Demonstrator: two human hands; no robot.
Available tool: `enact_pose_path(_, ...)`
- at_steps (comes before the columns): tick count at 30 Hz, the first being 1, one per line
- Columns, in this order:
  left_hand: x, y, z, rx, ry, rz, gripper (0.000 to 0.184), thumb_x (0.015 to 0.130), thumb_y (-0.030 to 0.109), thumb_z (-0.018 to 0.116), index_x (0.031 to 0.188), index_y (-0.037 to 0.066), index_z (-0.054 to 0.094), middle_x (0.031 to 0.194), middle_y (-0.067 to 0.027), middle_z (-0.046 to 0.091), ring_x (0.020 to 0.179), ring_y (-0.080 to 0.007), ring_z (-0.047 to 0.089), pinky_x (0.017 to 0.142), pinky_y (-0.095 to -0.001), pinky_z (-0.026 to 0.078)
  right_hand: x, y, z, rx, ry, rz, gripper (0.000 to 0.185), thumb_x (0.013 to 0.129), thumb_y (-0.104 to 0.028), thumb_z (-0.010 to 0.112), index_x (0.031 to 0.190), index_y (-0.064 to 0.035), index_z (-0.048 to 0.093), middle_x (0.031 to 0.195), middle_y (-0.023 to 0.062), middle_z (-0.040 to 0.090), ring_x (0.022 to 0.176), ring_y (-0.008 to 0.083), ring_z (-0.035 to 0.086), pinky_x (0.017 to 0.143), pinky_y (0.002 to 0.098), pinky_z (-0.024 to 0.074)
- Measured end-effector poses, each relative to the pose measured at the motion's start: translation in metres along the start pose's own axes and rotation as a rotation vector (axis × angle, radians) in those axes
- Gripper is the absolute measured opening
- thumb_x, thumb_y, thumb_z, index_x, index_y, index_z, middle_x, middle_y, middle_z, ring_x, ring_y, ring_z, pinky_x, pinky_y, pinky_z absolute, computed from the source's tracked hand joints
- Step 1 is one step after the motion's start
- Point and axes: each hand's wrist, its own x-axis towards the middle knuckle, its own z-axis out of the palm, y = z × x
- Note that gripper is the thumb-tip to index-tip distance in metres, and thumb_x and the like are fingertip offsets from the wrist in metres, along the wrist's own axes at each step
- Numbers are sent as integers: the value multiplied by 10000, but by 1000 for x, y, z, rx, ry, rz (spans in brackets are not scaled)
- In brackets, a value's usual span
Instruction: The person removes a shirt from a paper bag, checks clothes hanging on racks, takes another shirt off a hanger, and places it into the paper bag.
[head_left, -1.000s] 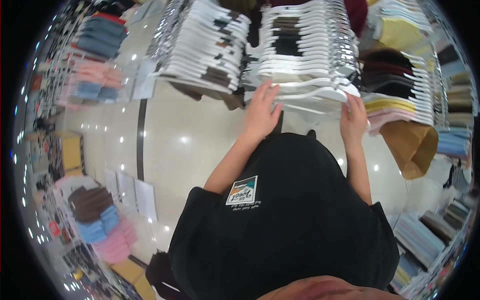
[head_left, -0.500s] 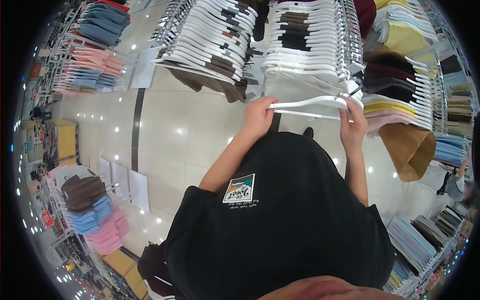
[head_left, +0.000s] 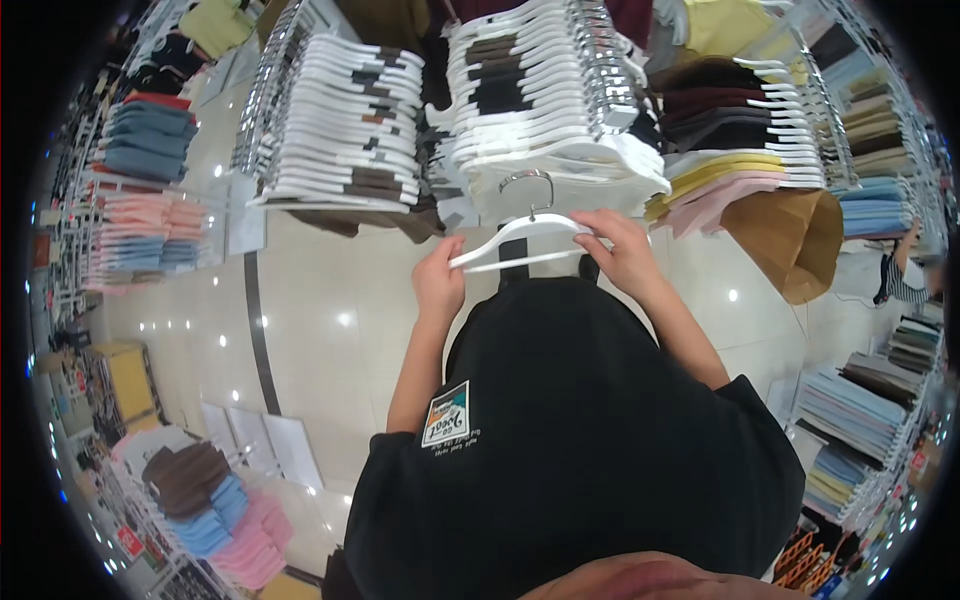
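Note:
A white hanger [head_left: 545, 226] with a metal hook and a lower bar is held level in front of my body, with no garment visible on it. My left hand [head_left: 440, 281] pinches its left end. My right hand [head_left: 622, 252] has its fingers and thumb closed on the right shoulder, so that end is partly covered. The hook points away from me, toward the rack. Just beyond it hang white garments [head_left: 575, 172] on closely packed white hangers.
Left of these is another row of white hangers [head_left: 345, 130] with dark clothes. Yellow and pink garments [head_left: 715, 185] hang at right, beside a brown paper-like piece [head_left: 785, 240]. Shelves with folded clothes [head_left: 850, 400] line the right. A person in striped clothing [head_left: 905, 275] stands far right.
The hanger has come away from the rack's end, its hook now showing fully. My right hand grips farther in along its shoulder. The whole view has shifted.

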Motion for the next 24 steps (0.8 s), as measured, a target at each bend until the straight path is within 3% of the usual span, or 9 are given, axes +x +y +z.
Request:
enact_pose_path(4,6,20,5,-134,-76,-48,144,920,115,649,1042,68,708,807,-144,705,754,-301,700,662,-386,518,-4,3,-9,-56,185,-31,313,860,-68,740,1168,-98,697,888,103,672,712,294,612,652,371,491)
enact_pose_path(6,10,38,7,-133,36,154,207,885,76,677,1085,27,705,849,-136,692,759,-274,677,726,-350,529,-4,6,-20,-130,245,-58,311,859,-58,737,1166,-95,701,879,104,674,715,287,620,645,361,492)
enact_pose_path(9,23,58,4,-139,64,225,261,870,102,718,1113,10,694,958,-147,690,867,-283,676,780,-353,528,-5,13,-34,-186,336,-63,306,860,-38,730,1161,-86,707,864,108,675,722,273,632,640,341,495)
enact_pose_path(13,35,67,6,-115,117,322,317,867,179,741,1139,28,680,979,-148,681,913,-339,659,796,-400,521,2,15,-46,-101,448,-79,302,864,-20,723,1162,-67,711,856,120,672,732,260,641,655,326,502)
enact_pose_path(18,26,42,13,-6,-54,283,392,896,245,722,1215,26,657,1077,-181,677,1008,-371,648,867,-429,517,-8,30,-46,-138,359,-16,304,878,-23,712,1179,-57,702,892,126,678,757,271,644,678,329,506)
enact_pose_path(24,19,25,11,-48,-69,161,339,955,172,628,1270,46,650,1123,-211,696,1010,-371,677,891,-422,526,0,37,-41,-134,316,20,293,885,-44,711,1178,-52,699,947,126,686,813,281,655,732,348,510)
